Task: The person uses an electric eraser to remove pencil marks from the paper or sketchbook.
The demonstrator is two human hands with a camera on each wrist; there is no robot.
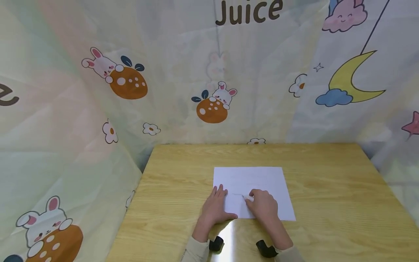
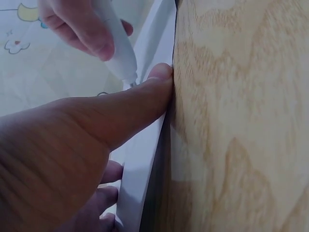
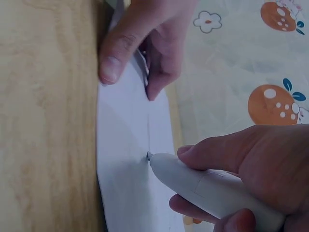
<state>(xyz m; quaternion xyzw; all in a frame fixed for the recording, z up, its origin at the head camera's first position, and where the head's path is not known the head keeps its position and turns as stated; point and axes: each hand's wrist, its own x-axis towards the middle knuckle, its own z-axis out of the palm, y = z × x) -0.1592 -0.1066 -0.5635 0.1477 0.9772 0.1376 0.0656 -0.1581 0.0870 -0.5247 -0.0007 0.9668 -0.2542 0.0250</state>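
A white sheet of paper (image 1: 255, 178) lies on the wooden table. My left hand (image 1: 214, 208) rests on its left part with fingers spread, the thumb (image 2: 140, 101) pressing near the front edge. My right hand (image 1: 264, 205) grips a thick white pen-shaped tool (image 3: 207, 188) between thumb and fingers. Its small metal tip (image 3: 149, 156) touches the paper. A thin, faint line (image 3: 148, 125) runs from that tip toward my left hand. Whether the line is drawn or cut I cannot tell.
The wooden table (image 1: 327, 189) extends on all sides of the sheet. Behind it and to the left hangs a printed cloth (image 1: 176, 65) with rabbits, oranges and a moon. Black bands (image 1: 266, 249) show near both sleeves.
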